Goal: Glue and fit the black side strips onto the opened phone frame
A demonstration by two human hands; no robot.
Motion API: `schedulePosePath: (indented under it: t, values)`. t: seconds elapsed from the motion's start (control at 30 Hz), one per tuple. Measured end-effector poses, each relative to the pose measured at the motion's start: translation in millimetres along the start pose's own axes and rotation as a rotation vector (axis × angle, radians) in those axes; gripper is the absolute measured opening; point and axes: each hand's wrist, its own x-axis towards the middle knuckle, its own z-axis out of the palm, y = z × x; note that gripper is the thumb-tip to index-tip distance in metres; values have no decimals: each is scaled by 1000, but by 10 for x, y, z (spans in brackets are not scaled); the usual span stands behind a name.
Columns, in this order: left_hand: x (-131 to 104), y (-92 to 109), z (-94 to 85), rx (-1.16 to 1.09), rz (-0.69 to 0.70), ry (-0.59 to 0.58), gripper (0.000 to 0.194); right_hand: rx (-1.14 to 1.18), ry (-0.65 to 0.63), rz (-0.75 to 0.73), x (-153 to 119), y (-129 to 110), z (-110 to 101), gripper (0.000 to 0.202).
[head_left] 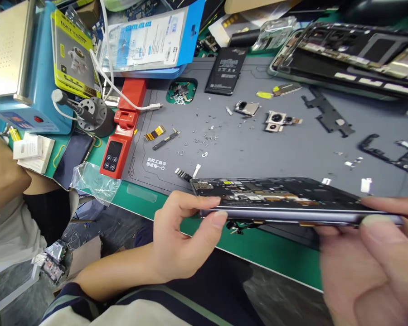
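An opened smartphone frame (272,199) is held up edge-on between both hands, its inner parts facing upward and its metal side rail facing me. My left hand (187,235) pinches the left end between thumb and forefinger. At the right end my right hand (377,253) grips the frame, with the thumb on the side rail and fingers above and beneath. Small dark parts hang under the phone near my left thumb. On the grey mat behind it lie a camera module (275,121), a second camera part (247,108) and many tiny screws.
A black battery (226,70), a dark bracket (329,112) and another opened device (353,59) lie farther back. Left of them are a red tool (117,140), a white cable (153,107) and a blue machine (37,104). Another person's arm (7,176) is at far left.
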Motion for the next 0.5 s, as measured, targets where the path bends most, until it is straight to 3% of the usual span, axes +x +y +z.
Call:
schedulePosePath:
  t: [0.13, 0.4, 0.5]
  values:
    - [30, 41, -34, 3, -68, 1, 8, 75, 71, 106, 4, -199, 127, 23]
    - [42, 68, -47, 28, -25, 4, 10, -20, 98, 150, -48, -279, 121, 28]
    - [88, 73, -76, 30, -26, 8, 16, -100, 60, 94, -86, -282, 117, 29]
